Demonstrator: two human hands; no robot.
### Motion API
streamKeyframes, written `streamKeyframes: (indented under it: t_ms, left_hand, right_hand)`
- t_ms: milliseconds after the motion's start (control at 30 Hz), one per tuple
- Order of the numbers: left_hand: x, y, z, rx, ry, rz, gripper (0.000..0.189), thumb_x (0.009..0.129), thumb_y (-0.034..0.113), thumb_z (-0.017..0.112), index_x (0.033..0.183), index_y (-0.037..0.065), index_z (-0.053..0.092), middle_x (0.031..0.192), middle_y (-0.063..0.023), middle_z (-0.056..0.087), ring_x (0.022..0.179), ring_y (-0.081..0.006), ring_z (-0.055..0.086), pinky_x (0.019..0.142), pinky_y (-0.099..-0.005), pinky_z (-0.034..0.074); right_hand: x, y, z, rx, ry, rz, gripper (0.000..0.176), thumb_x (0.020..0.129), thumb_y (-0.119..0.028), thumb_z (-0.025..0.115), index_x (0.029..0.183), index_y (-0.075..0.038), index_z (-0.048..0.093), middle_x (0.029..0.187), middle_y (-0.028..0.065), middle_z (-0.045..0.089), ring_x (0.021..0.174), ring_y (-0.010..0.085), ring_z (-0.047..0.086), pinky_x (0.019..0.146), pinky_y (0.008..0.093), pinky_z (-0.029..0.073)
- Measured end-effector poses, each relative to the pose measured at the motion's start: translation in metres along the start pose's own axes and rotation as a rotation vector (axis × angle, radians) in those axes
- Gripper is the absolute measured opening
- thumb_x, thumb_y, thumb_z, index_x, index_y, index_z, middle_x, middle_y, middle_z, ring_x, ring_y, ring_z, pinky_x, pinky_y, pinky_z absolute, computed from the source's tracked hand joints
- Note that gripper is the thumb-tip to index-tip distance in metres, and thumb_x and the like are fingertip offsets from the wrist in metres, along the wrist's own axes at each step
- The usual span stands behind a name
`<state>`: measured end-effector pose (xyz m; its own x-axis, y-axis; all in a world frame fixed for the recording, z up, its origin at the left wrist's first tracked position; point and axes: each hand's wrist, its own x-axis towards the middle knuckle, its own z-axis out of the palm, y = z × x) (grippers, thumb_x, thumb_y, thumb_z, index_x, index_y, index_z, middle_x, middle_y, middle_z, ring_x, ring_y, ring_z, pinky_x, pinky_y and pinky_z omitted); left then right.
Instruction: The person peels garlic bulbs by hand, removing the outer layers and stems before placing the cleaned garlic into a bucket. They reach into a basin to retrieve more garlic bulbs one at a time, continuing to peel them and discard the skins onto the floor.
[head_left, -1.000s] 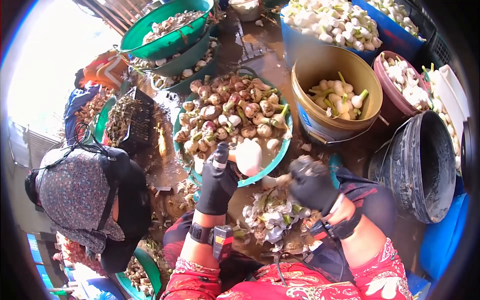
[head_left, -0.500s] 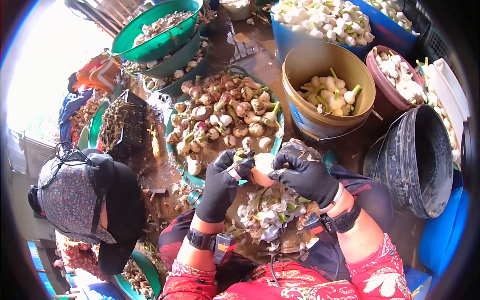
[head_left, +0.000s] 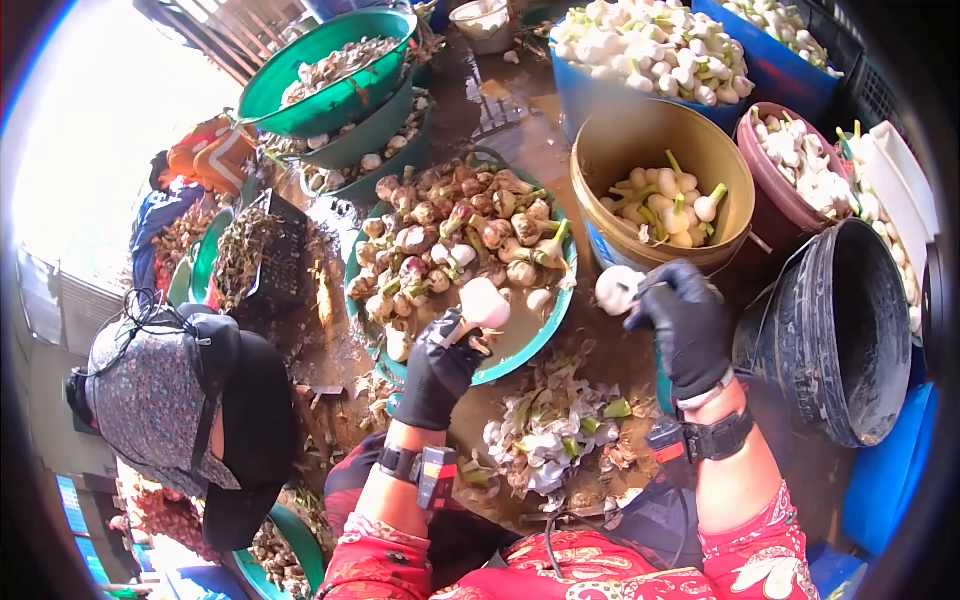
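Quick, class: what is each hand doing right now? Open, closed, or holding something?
Left hand: closed, grip on a pale bulb.
Right hand: closed, grip on a white peeled bulb.

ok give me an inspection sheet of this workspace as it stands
surface: wet muddy ground
job's things: left bulb at teal basin of unpeeled garlic; right bulb beside yellow bucket
clutter: peel heap
hands: left hand grips left bulb; right hand grips right bulb; both gloved
cables: thin black lead on lap
surroundings: co-worker, black bucket, blue tub
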<state>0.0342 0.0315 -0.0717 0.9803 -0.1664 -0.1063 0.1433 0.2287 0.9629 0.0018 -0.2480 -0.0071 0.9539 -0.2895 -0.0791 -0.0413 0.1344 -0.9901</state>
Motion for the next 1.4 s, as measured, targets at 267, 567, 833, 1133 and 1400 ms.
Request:
streamKeyframes:
  t_ms: [267, 567, 833, 1133, 1400]
  left_hand:
    - [0.058, 0.095, 0.079, -0.370, -0.196, 0.042, 0.028, 0.096, 0.017, 0.044, 0.117, 0.002, 0.056, 0.109, -0.0115, 0.063, 0.096, -0.0223, 0.063, 0.085, -0.0354, 0.051]
    - [0.066, -0.165, -0.072, 1.208, 0.120, -0.032, 0.052, 0.078, 0.024, 0.068, 0.117, -0.005, 0.052, 0.110, -0.0225, 0.062, 0.099, -0.0354, 0.061, 0.086, -0.0383, 0.047]
    - [0.070, -0.173, -0.046, 0.292, 0.079, -0.453, 0.025, 0.080, 0.009, 0.070, 0.101, 0.000, 0.059, 0.088, -0.0058, 0.063, 0.074, -0.0144, 0.059, 0.067, -0.0281, 0.049]
    - [0.057, -0.091, -0.010, 0.120, 0.097, -0.396, 0.021, 0.083, 0.019, 0.069, 0.092, 0.000, 0.064, 0.080, -0.0042, 0.065, 0.064, -0.0088, 0.058, 0.058, -0.0238, 0.045]
    - [-0.012, 0.038, 0.043, 0.274, -0.119, -0.205, 0.030, 0.091, 0.030, 0.060, 0.088, 0.000, 0.058, 0.073, -0.0004, 0.055, 0.066, -0.0102, 0.054, 0.063, -0.0256, 0.047]
  right_hand:
    - [-0.005, 0.025, 0.006, -0.710, -0.631, -0.064, 0.018, 0.077, -0.018, 0.058, 0.087, -0.005, 0.064, 0.083, 0.0176, 0.064, 0.081, 0.0329, 0.063, 0.073, 0.0383, 0.049]
    - [-0.005, 0.002, 0.009, -0.658, -0.354, -0.147, 0.016, 0.078, -0.019, 0.060, 0.087, -0.006, 0.061, 0.080, 0.0156, 0.060, 0.078, 0.0345, 0.058, 0.070, 0.0438, 0.046]
    - [0.001, 0.010, 0.013, -0.656, -0.305, -0.176, 0.014, 0.077, -0.017, 0.061, 0.086, -0.006, 0.060, 0.082, 0.0148, 0.060, 0.082, 0.0337, 0.057, 0.072, 0.0428, 0.046]
    - [0.000, 0.022, 0.023, -0.561, -0.391, 0.069, 0.028, 0.075, -0.020, 0.064, 0.097, -0.004, 0.061, 0.093, 0.0177, 0.063, 0.093, 0.0343, 0.059, 0.081, 0.0420, 0.047]
    - [-0.017, 0.045, 0.058, -0.379, -0.480, -0.381, 0.065, 0.072, -0.015, 0.076, 0.129, -0.003, 0.048, 0.127, 0.0152, 0.054, 0.111, 0.0247, 0.056, 0.096, 0.0342, 0.044]
